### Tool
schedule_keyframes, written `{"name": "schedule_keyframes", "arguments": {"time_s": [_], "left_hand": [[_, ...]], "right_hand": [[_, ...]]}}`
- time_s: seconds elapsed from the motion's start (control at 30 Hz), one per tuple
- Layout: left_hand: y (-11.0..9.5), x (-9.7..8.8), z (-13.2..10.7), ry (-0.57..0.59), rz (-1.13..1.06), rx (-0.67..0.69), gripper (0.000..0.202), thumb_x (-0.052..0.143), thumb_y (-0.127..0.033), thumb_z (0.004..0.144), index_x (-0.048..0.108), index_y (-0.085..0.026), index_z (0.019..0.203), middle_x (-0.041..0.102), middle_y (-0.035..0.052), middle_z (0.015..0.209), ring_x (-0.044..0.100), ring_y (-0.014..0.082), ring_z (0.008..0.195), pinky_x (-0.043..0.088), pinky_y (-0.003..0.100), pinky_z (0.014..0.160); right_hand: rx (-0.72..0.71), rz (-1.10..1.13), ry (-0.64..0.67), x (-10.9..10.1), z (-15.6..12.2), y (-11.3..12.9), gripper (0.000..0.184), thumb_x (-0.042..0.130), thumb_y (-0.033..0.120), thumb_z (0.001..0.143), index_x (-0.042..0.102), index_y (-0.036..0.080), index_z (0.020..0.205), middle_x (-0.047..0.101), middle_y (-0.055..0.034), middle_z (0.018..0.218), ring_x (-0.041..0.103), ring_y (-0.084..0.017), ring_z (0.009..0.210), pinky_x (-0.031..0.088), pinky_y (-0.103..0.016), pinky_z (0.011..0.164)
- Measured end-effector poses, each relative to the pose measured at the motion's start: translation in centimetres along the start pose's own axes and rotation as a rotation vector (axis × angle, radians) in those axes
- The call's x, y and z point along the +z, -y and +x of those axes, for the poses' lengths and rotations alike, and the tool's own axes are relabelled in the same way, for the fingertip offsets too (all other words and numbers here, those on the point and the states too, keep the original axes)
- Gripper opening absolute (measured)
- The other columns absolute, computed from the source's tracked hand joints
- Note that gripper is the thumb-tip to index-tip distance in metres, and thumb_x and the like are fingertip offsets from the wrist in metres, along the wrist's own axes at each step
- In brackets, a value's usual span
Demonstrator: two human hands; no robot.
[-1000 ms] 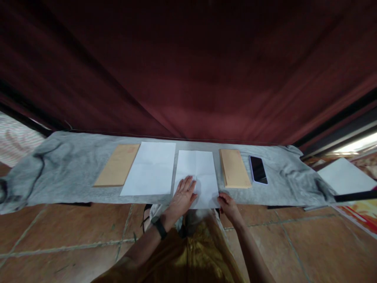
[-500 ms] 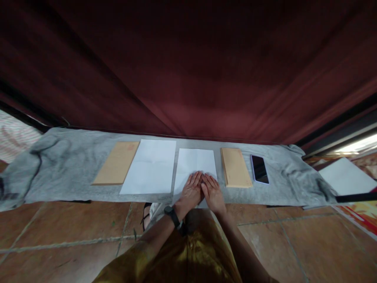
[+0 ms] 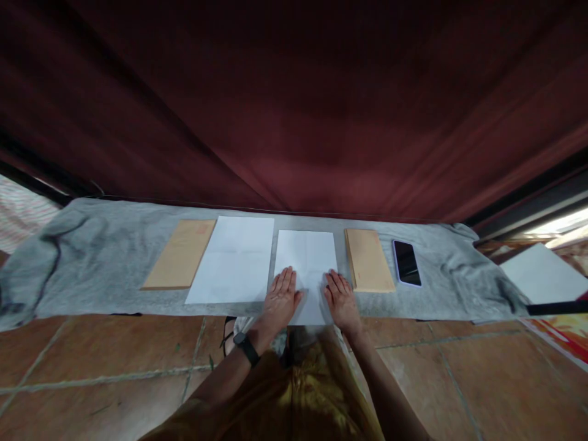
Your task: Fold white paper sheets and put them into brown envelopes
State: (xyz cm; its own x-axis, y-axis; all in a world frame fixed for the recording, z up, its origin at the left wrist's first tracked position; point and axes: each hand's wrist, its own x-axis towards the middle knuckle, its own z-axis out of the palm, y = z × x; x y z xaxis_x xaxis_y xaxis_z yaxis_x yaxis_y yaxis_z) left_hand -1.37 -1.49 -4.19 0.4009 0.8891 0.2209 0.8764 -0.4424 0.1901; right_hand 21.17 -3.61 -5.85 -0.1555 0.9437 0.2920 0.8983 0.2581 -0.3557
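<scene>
A white sheet of paper [image 3: 307, 251] with faint creases lies in front of me, its near end reaching the edge of the grey cloth. My left hand [image 3: 281, 298] rests flat on its left side, fingers together and stretched out, thumb apart. On its right side lies my right hand [image 3: 342, 300], also flat with fingers extended. Neither hand grips anything. Just left of this sheet is a second, larger-looking white paper [image 3: 236, 260]. Close beyond my right hand sits a stack of brown envelopes [image 3: 371, 260].
A brown envelope [image 3: 181, 254] lies at the left, partly under the second paper's edge or touching it. A phone [image 3: 407, 263] lies right of the envelope stack. Grey cloth [image 3: 110, 257] covers the narrow surface; a dark red curtain [image 3: 294, 153] hangs behind. Tiled floor [image 3: 138, 343] shows below.
My hands were together at the middle of the sheet and have slid apart, the left to the left side and the right to the right side. The papers stay in place.
</scene>
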Motion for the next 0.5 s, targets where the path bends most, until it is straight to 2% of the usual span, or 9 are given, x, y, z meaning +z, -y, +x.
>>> {"name": "schedule_keyframes", "arguments": {"time_s": [0.23,0.37,0.5], "left_hand": [[1.3,-0.4,-1.1,0.013,0.000,-0.090,0.057,0.040,-0.038,0.102,0.043,-0.005,0.148,0.045,0.0232,0.155,0.040,0.0312,0.147,0.039,0.048,0.118],[1.3,-0.4,-1.4,0.006,-0.095,-0.125,0.056,0.043,-0.034,0.100,0.043,-0.007,0.149,0.043,0.0232,0.156,0.040,0.0325,0.147,0.040,0.051,0.117],[1.4,-0.6,-2.2,-0.045,-0.241,-0.195,0.052,0.046,-0.031,0.098,0.046,-0.012,0.147,0.041,0.0205,0.158,0.040,0.0313,0.147,0.042,0.050,0.117]], "right_hand": [[0.030,0.040,-0.031,-0.3,-1.2,-0.3,0.048,0.036,0.034,0.106,0.046,0.018,0.150,0.047,-0.0146,0.155,0.040,-0.030,0.145,0.038,-0.056,0.116],[0.061,0.109,-0.044,-0.9,-1.6,0.1,0.046,0.038,0.033,0.105,0.050,0.018,0.146,0.048,-0.0160,0.153,0.041,-0.031,0.144,0.039,-0.057,0.115],[0.140,0.221,-0.087,-1.6,-2.8,0.8,0.044,0.040,0.032,0.102,0.053,0.018,0.142,0.053,-0.0170,0.147,0.049,-0.030,0.137,0.044,-0.056,0.112]]}}
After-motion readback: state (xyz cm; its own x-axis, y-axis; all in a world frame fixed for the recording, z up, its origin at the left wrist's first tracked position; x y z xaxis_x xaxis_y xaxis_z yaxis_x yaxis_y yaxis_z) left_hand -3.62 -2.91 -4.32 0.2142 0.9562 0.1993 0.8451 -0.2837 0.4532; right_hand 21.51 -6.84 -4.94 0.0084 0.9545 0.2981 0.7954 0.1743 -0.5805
